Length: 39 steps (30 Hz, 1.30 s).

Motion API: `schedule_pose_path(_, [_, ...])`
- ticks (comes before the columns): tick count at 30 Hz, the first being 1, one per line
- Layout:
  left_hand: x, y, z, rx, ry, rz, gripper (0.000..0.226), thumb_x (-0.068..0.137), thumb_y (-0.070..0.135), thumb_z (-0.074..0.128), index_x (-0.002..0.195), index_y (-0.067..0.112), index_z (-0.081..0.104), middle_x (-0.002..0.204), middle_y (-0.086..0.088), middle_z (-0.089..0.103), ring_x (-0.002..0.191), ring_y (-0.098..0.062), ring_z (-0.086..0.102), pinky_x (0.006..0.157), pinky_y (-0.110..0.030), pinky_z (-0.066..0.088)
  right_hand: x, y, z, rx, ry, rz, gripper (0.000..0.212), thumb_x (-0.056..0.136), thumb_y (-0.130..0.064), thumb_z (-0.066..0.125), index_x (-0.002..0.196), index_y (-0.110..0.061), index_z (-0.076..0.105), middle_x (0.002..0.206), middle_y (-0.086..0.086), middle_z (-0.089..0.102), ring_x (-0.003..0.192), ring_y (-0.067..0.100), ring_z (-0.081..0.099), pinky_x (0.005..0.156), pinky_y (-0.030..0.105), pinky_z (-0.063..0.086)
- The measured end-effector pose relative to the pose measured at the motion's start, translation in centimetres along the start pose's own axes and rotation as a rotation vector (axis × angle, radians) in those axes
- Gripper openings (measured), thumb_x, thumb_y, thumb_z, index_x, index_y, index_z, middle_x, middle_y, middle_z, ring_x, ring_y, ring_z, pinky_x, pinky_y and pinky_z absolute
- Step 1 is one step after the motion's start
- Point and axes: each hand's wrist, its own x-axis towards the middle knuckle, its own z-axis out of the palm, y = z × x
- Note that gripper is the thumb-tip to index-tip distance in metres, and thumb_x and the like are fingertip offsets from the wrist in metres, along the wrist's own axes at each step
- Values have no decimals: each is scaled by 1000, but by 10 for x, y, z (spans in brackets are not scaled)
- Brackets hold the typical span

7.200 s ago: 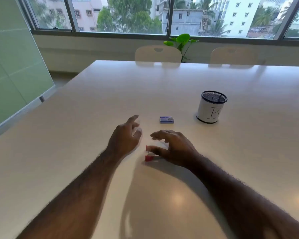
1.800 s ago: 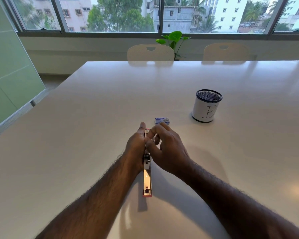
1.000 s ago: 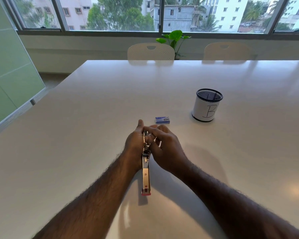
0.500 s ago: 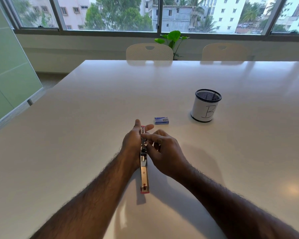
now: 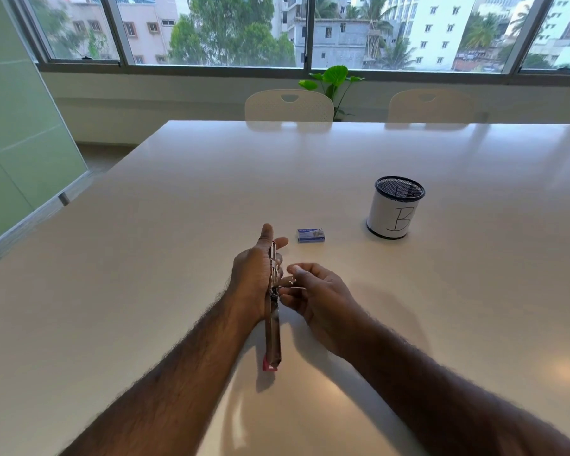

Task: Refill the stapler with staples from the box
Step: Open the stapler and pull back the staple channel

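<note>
Your left hand grips the opened stapler at frame centre, its red end toward you. Your right hand pinches a small metal piece beside it. The staple box lies just beyond, closed.

The stapler is swung fully open into one long, thin strip of bright metal with red plastic at its near end, seen edge-on and running straight away from the camera above the tabletop, its far half held in a grip. The box of staples is small, flat and blue with a white band of print, lying shut on the tabletop just beyond and to the right of the stapler's far tip, apart from it.
</note>
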Motion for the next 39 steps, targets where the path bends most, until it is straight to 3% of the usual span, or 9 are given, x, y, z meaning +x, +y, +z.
schedule_pose_path(2, [-6,7,4,266,113,173,44,89,56,55,95,18,76,78,3,68,73,-8,62,68,-28,51,-3,-1,2,173,-50,147,28,101,-21,43,107,1,59,79,13,63,64,15,65,63,24,58])
schedule_pose_path(6, [-20,18,11,815,102,554,44,88,54,59,58,23,70,32,14,42,30,-4,42,33,-9,27,-11,1,7,329,-211,318,36,103,-26,37,104,1,61,84,16,67,73,20,68,66,26,60])
schedule_pose_path(11, [-26,12,20,1275,88,553,51,85,63,56,81,15,75,60,9,62,49,-3,54,50,-15,40,-17,0,9,379,-289,298,37,104,-25,36,99,0,63,76,14,69,70,17,72,62,22,59])
schedule_pose_path(17, [-27,28,14,898,127,616,52,89,57,55,58,17,69,34,10,46,32,-5,39,38,-14,30,-6,-14,0,-76,-133,236,25,99,-20,45,96,-2,62,73,8,56,57,11,53,51,22,46])
schedule_pose_path(23, [-34,43,11,230,366,568,52,83,65,45,78,20,72,37,15,50,40,-8,47,39,-19,38,-6,-45,-15,-690,-227,-8,68,66,-75,65,97,-14,73,62,-6,33,53,9,25,46,23,22])
schedule_pose_path(28, [-35,39,13,78,468,583,50,92,59,39,67,24,63,38,15,52,33,-1,48,35,-13,39,-13,-53,-17,-770,-450,-66,60,67,-60,72,102,-12,74,62,1,35,55,13,23,48,26,19])
schedule_pose_path(32, [-31,33,16,33,517,535,52,95,58,36,63,25,60,47,10,58,40,-1,54,43,-17,45,-18,-53,-12,-988,-321,-174,30,76,-38,77,96,-16,77,46,-22,55,55,6,42,51,21,34])
schedule_pose_path(35, [-29,30,15,29,540,498,50,95,58,34,65,25,58,61,8,62,54,-11,60,57,-25,50,-15,-51,-12,-1054,-252,-244,24,77,-34,78,93,-17,78,45,-17,52,54,7,42,52,25,33])
schedule_pose_path(39, [-24,29,8,0,466,421,44,94,57,40,70,22,55,53,7,62,49,-7,63,46,-20,50,-10,-49,-20,-1134,-123,-428,6,74,-31,77,72,-26,73,39,-15,46,41,5,36,43,17,28])
